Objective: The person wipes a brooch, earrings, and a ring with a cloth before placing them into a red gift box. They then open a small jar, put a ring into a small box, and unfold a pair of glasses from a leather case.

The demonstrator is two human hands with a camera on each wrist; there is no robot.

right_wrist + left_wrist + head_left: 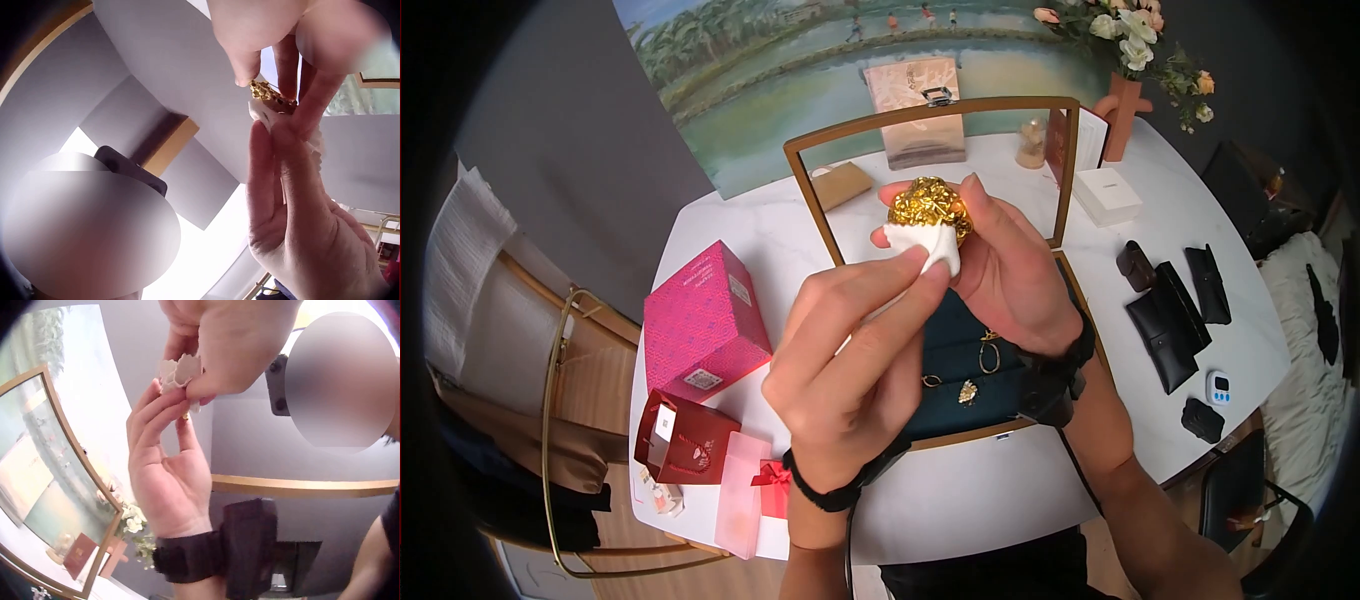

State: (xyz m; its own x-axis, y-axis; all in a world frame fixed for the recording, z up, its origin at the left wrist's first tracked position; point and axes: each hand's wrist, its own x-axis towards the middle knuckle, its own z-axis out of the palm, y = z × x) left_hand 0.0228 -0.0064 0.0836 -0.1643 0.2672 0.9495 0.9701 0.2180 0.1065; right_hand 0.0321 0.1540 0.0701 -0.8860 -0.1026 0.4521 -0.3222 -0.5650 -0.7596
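In the head view my right hand (1022,268) holds up a chunky gold piece of jewellery (930,202) with a bumpy, shiny surface. My left hand (848,345) pinches a small white cloth (922,240) between thumb and fingers, the cloth lying against the gold piece's lower side. The right wrist view shows part of the gold piece (269,92) between the fingers above the cloth. Below the hands is a wooden jewellery box (960,435) with a dark green lining, its framed lid (1000,105) raised. A gold hoop (989,357) and a leaf-like gold piece (968,393) lie inside.
Left on the white table stand a pink box (705,320) and a red gift bag (685,440). Black pouches (1162,335) and a small white device (1219,387) lie right. Behind are a white box (1107,197), a beige box (918,115) and a flower vase (1122,120).
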